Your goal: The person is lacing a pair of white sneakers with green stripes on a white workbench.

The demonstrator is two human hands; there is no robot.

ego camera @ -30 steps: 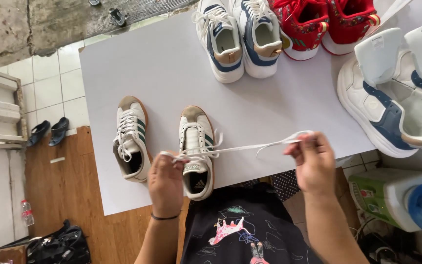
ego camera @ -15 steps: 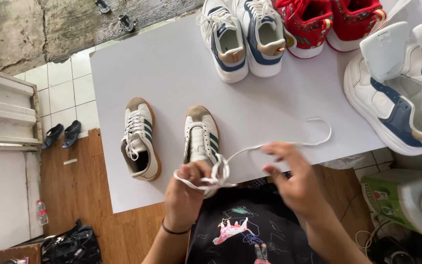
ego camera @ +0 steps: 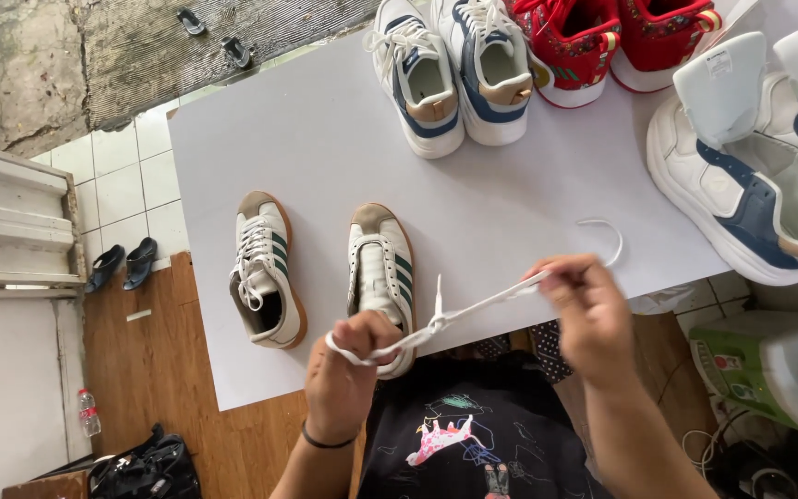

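Shoelace (ego camera: pixel 473 305) just got pulled tight again, so I see a knot cinched mid-lace. Left hand (ego camera: pixel 348 365) pinches the loop end, right hand (ego camera: pixel 584 310) grips the other, over the table's (ego camera: pixel 325 139) near edge by the green-striped sneaker (ego camera: pixel 380 273).

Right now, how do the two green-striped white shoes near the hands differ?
The left shoe is fully laced; the right shoe has no lace threaded. The left shoe stands untouched; the left hand covers the right shoe's heel. Both point away and share white uppers, green stripes and tan toes.
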